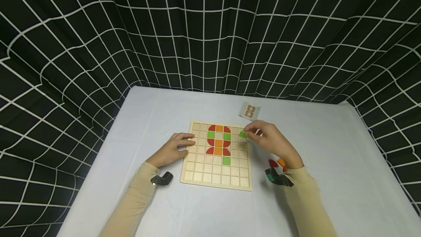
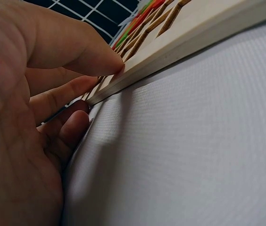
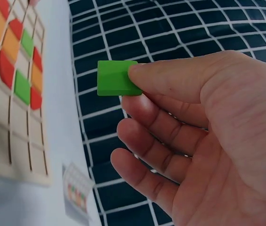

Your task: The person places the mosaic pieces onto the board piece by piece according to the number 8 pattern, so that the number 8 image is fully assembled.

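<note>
Between the thumb and fingers of my right hand [image 1: 270, 139] is a green square tile [image 3: 119, 78], held above the right edge of a wooden grid board [image 1: 198, 176]. My left hand [image 1: 171, 150] rests at the board's left edge, its fingertips touching the rim, as the left wrist view shows closely. In the board's upper middle lie red rounded tiles [image 1: 210, 142], orange square tiles [image 1: 218, 143] and green tiles, forming a patterned block. One green tile [image 1: 226, 161] sits lower, beneath the right-hand red column.
A small pattern card [image 1: 250, 111] lies beyond the board's top right corner. Beside my right wrist are loose red [image 1: 273, 163] and orange [image 1: 281, 162] pieces, partly hidden by the wrist camera. A white cloth covers the table [image 1: 158, 109]; black gridded curtains [image 1: 204, 39] surround it.
</note>
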Action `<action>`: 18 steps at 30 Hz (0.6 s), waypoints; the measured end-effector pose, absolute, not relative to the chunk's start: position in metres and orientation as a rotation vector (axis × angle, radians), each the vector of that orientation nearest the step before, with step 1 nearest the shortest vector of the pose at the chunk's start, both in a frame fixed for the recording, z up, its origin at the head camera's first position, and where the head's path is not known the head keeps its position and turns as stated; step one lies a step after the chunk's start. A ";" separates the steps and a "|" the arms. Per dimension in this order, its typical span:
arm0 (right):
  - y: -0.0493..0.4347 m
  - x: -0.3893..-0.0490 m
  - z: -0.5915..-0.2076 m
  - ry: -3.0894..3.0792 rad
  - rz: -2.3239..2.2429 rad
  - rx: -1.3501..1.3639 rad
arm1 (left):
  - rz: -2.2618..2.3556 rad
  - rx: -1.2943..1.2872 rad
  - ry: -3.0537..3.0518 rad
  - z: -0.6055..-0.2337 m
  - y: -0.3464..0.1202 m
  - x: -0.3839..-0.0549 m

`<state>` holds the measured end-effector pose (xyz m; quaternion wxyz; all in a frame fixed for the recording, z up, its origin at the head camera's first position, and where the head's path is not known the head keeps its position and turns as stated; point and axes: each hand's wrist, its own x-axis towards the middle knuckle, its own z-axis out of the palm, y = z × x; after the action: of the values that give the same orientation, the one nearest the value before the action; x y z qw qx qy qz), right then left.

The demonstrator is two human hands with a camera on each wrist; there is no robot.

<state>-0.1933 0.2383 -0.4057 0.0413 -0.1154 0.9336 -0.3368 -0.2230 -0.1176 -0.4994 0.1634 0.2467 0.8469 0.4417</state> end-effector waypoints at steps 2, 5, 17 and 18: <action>0.234 -0.195 -0.405 2.848 -1.056 -0.377 | 1.262 0.699 2.412 -0.499 -0.117 -0.223; 0.226 -0.197 -0.405 2.832 -1.089 -0.399 | 1.264 0.691 2.405 -0.500 -0.117 -0.223; 0.200 -0.199 -0.407 2.766 -1.144 -0.495 | 1.268 0.703 2.406 -0.501 -0.118 -0.224; 0.198 -0.199 -0.408 2.756 -1.155 -0.502 | 1.270 0.703 2.403 -0.501 -0.118 -0.224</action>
<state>-0.1989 0.1979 -0.4078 0.0558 -0.1656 0.9081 -0.3805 -0.2244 -0.1179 -0.5007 0.1660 0.2470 0.8440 0.4461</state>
